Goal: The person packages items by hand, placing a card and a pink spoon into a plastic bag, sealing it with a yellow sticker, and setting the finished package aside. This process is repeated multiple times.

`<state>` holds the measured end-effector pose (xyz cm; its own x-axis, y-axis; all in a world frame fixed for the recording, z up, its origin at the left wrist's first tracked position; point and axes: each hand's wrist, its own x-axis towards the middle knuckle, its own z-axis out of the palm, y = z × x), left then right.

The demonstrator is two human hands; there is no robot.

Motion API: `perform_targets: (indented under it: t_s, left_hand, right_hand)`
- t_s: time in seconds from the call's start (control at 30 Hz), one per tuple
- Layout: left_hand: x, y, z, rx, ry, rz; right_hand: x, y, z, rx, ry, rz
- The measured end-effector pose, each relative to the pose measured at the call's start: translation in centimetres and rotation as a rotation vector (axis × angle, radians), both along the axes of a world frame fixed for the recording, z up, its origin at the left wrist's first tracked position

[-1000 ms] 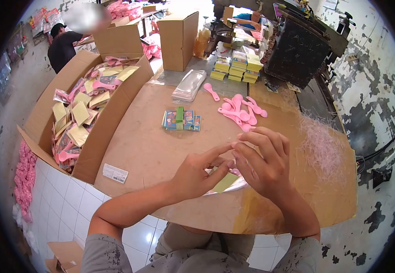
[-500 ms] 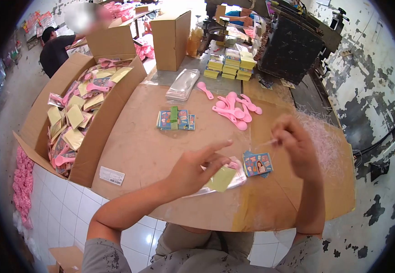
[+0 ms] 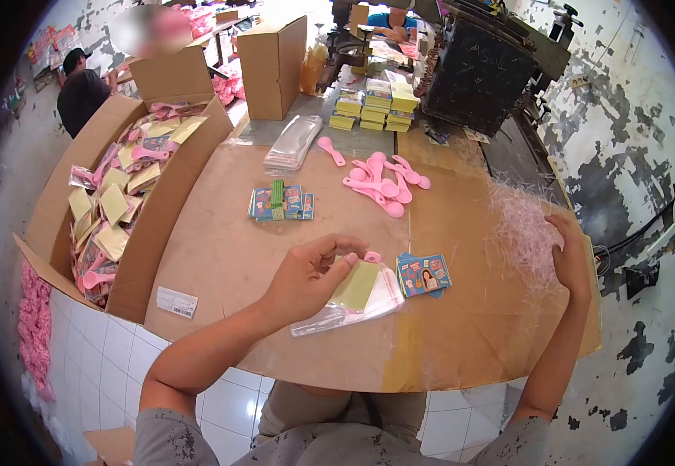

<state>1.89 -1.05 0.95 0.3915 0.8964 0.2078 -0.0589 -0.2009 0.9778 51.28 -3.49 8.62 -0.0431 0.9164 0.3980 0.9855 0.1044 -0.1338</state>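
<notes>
My left hand (image 3: 310,281) is curled, thumb and fingers closed at the upper edge of a clear packet with a yellow card (image 3: 361,287) in it. A pink spoon's end (image 3: 372,257) sticks up beside the fingertips. Under the packet lie flat clear plastic bags (image 3: 318,322). Just right of it is a small stack of blue printed cards (image 3: 424,276). My right hand (image 3: 572,256) is at the right, fingers apart, over a heap of thin clear plastic strips (image 3: 520,233).
Pink spoons (image 3: 384,182), a banded card bundle (image 3: 281,203) and more clear bags (image 3: 293,146) lie farther back. A carton (image 3: 131,264) full of packets stands left. Card stacks (image 3: 376,101) and a black machine (image 3: 473,74) are behind; other people sit beyond.
My right hand has moved right, from above the blue cards with a clear strip to the strip heap. My left fingers have curled in at the packet. The view has shifted slightly.
</notes>
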Motion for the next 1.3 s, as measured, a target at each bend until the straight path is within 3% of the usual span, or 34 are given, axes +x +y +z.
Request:
perform_targets:
  t_s: [0.03, 0.13, 0.23, 0.27, 0.37, 0.43, 0.5, 0.57, 0.77, 1.07, 1.3]
  left_hand:
    - [-0.1, 0.2, -0.1, -0.013, 0.013, -0.001]
    - [-0.1, 0.4, 0.1, -0.049, 0.000, -0.012]
    - [-0.1, 0.5, -0.3, -0.079, -0.045, -0.012]
    - [-0.1, 0.6, -0.5, -0.088, -0.060, -0.007]
    - [0.3, 0.3, -0.3, -0.146, -0.105, -0.002]
    - [0.3, 0.3, -0.6, -0.157, -0.045, -0.003]
    - [0.3, 0.1, -0.6, -0.160, -0.037, -0.024]
    - [0.6, -0.2, -0.7, -0.156, -0.094, -0.053]
    - [0.6, -0.3, -0.9, -0.149, -0.110, -0.060]
    - [0.4, -0.2, -1.0, -0.061, -0.025, -0.008]
    - [0.0, 0.5, -1.6, 0.080, -0.012, -0.032]
  right_hand:
    - [-1.6, -0.5, 1.5, 0.006, 0.050, 0.036]
    - [1.2, 0.7, 2.1, -0.346, 0.881, 0.164]
    - [0.4, 2.0, -1.3, -0.098, 0.174, -0.193]
    - [-1.1, 1.5, -2.7, 0.224, -0.624, -0.305]
    - [-9.7, 1.8, -0.2, 0.184, 0.106, 0.147]
    - [-14.2, 1.7, -1.4, 0.145, 0.185, 0.290]
    - [-18.7, 1.0, -1.4, -0.162, 0.370, 0.444]
    - [-21.8, 1.1, -3.1, -0.276, 0.611, 0.637]
    - [-25.0, 1.9, -5.4, -0.568, 1.147, 0.590]
    - [-23.8, 2.3, -6.2, -0.507, 1.228, 0.578]
    - [-22.5, 2.5, -6.5, -0.632, 1.319, 0.585]
